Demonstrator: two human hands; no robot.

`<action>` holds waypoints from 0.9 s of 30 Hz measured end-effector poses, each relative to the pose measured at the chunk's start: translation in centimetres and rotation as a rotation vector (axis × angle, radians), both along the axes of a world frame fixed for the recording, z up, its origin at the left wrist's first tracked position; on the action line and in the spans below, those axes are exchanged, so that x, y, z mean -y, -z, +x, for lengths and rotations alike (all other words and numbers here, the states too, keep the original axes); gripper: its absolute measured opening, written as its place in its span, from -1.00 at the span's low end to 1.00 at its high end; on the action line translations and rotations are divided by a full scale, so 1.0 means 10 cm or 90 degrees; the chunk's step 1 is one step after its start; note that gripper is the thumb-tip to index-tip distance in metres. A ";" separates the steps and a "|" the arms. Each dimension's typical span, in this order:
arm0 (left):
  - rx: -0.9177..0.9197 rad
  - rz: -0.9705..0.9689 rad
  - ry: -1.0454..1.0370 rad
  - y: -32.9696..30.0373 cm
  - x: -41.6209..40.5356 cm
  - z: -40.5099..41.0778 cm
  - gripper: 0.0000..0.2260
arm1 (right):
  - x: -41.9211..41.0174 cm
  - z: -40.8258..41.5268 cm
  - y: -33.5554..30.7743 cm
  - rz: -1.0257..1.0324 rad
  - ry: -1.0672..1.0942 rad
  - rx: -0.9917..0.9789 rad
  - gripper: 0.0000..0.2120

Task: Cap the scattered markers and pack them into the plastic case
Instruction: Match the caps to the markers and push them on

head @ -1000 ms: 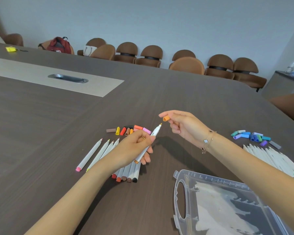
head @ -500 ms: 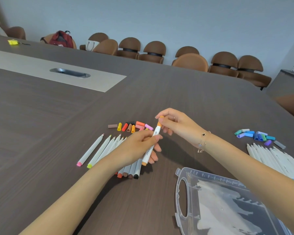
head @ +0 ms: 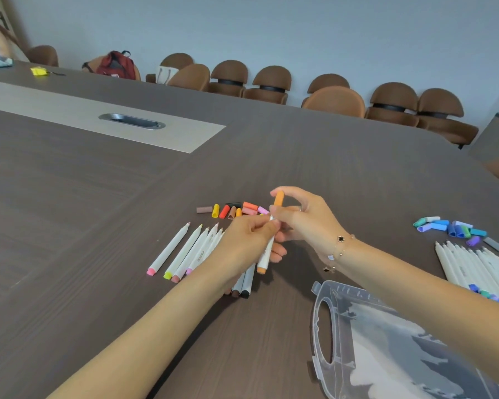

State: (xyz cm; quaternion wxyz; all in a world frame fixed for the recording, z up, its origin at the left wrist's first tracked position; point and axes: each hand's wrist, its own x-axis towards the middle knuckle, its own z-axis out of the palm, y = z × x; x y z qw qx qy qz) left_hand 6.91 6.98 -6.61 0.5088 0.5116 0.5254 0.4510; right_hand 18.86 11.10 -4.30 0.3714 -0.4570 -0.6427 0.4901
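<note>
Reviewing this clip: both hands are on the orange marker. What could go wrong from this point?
1. The orange cap may not be seated fully; the right hand pinches it while the left hand holds the barrel.
2. The left hand hovers over uncapped markers; a brush could roll or smear them.
3. The plastic case sits under the right forearm, which could knock it.

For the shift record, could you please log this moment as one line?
step: capping | left hand: holds orange marker | right hand: pinches orange cap on tip | plastic case: open, no markers seen
</note>
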 end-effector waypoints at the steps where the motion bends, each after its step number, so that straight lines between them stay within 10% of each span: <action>1: -0.025 -0.019 0.020 -0.02 0.00 0.00 -0.75 | -0.03 0.05 0.00 -0.027 0.007 0.008 -0.75; 5: -0.430 0.031 -0.065 0.07 -0.03 -0.12 -0.54 | -0.17 0.24 0.14 -0.102 -0.008 0.179 -0.74; 9: -0.744 0.086 -0.077 0.19 -0.03 -0.15 -0.82 | -0.23 0.31 0.40 0.033 -0.017 0.474 -0.72; 22: -0.843 0.102 -0.082 0.34 -0.01 0.06 -0.81 | -1.08 -0.47 0.10 0.334 -0.205 0.581 -0.76; 27: -0.712 0.200 -0.158 0.28 0.03 0.17 -0.66 | -1.33 -0.83 0.33 0.325 -0.261 0.619 -0.73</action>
